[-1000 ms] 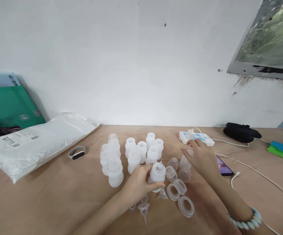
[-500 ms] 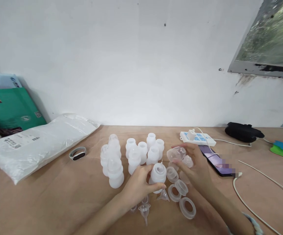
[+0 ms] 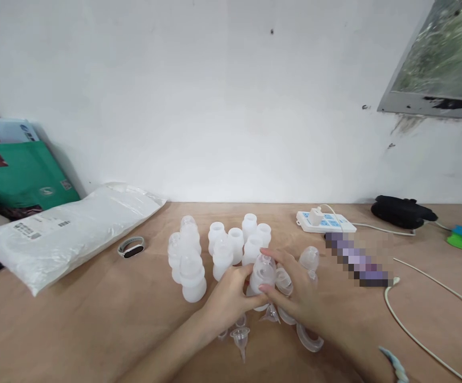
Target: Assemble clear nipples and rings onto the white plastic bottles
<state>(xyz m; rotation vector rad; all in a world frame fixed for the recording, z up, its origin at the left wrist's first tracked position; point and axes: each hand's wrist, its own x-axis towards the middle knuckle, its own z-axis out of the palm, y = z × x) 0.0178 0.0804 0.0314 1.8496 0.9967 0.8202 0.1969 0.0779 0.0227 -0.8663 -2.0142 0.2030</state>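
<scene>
My left hand (image 3: 234,292) is closed around the lower part of a small milky-white plastic bottle (image 3: 258,302) standing upright on the table. On top of this bottle sits a clear domed cap (image 3: 264,268), gripped by the fingers of my right hand (image 3: 295,287). Whether the cap is fully seated cannot be told. Several clear pieces lie close by: a small funnel-shaped piece (image 3: 239,340), another funnel piece (image 3: 271,314) just below the bottle, and a clear ring (image 3: 310,339) partly behind my right wrist. A loose domed cap (image 3: 310,258) stands right of my hand.
Several capped bottles (image 3: 193,282) stand to the left, with open white bottles (image 3: 235,246) behind my hands. Farther left are a wristband (image 3: 131,248) and a white plastic parcel (image 3: 75,229). A power strip (image 3: 324,222), a pixelated phone (image 3: 356,260) and a cable (image 3: 401,324) lie right.
My right hand has brought the clear domed cap leftward onto the bottle. My left hand still holds the bottle. The view has shifted slightly.
</scene>
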